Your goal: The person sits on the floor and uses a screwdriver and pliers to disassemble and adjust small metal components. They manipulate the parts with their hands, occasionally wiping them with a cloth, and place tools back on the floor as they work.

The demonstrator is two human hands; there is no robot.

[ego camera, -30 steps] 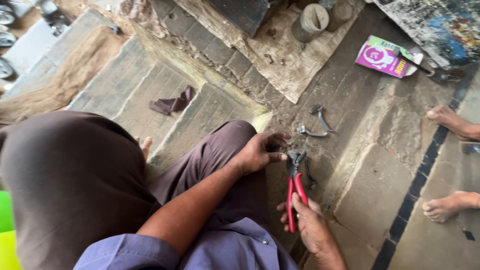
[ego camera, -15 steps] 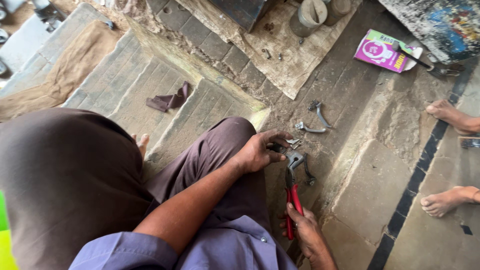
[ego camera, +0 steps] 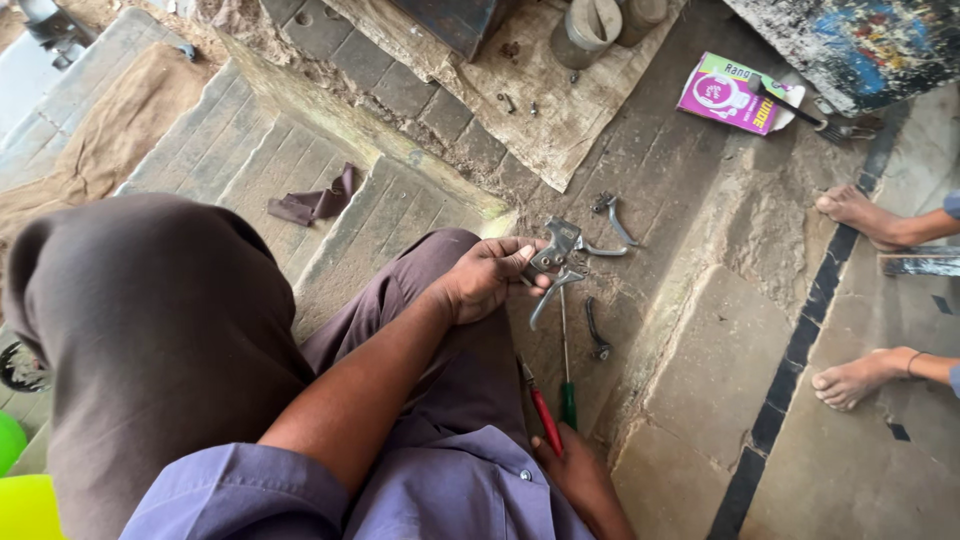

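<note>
Metal brake lever (ego camera: 556,270) in left hand (ego camera: 487,280), handle pointing down-left.

Left hand (ego camera: 488,280) fingers curled, gripping; right hand (ego camera: 568,470) low, mostly hidden.

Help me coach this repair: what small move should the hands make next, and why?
Probably bring the screwdriver tip into the metal lever assembly. The left hand has its grip on that assembly above the floor, and the right hand holds a green-handled screwdriver whose shaft points up at it, alongside red-handled pliers. Whether the tip already touches cannot be told.
</note>
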